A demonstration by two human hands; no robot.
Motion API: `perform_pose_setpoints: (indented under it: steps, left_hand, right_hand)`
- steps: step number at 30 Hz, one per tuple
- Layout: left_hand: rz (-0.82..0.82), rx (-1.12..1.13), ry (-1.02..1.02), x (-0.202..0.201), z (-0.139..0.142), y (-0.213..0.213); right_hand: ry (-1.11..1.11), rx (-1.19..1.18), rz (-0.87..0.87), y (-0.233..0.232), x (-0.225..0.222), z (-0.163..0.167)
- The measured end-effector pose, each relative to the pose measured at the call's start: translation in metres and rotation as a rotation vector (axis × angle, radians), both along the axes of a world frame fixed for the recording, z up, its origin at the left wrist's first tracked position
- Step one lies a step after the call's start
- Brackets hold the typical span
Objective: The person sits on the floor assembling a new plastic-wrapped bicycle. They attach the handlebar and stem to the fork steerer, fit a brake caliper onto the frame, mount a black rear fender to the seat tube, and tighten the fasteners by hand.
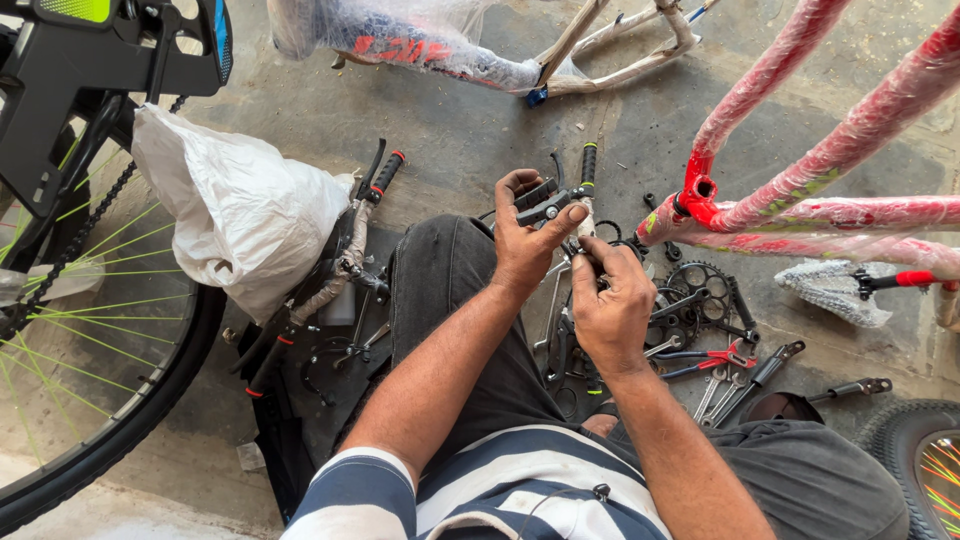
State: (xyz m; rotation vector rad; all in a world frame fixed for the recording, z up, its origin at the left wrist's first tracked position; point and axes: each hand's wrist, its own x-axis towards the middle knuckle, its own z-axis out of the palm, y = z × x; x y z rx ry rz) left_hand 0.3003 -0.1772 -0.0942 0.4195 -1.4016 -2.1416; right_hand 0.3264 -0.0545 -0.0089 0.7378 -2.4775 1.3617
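My left hand (524,232) grips a black brake lever (545,203) on a handlebar, close to its black grip with a red ring (588,166). My right hand (610,297) is closed around the wrapped handlebar tube just below, fingers pinching a small part I cannot make out. Both hands work above my knee in dark trousers (450,290). The handlebar's other end, with a matching black grip (385,176), lies to the left on the floor.
A red bicycle frame in plastic wrap (800,210) stands at right. A chainring (705,290), spanners and red-handled pliers (715,357) lie on the concrete floor. A wheel with green spokes (90,330) and a white bag (240,210) are at left. Another tyre (915,440) sits at bottom right.
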Motion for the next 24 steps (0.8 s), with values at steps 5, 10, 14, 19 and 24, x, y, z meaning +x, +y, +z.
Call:
perform_pose_setpoints:
  steps: [5, 10, 14, 19, 24]
  left_hand:
    - [-0.010, 0.007, 0.000, -0.001, 0.000, 0.000]
    - [-0.011, 0.000, 0.018, -0.001, 0.000, 0.000]
    - [-0.016, -0.027, -0.009, 0.001, 0.001, 0.001]
    - [-0.012, -0.022, 0.010, 0.001, 0.002, 0.002]
    - [-0.030, 0.018, 0.005, 0.000, 0.001, 0.000]
  right_hand:
    - [0.042, 0.018, -0.008, -0.002, 0.000, 0.000]
    - [0.063, 0.013, 0.004, -0.001, -0.001, -0.002]
    - [0.169, 0.062, -0.021, -0.001, -0.001, -0.005]
    - [0.258, 0.132, -0.054, -0.001, -0.001, -0.008]
    - [0.203, 0.021, -0.026, 0.002, 0.000, -0.011]
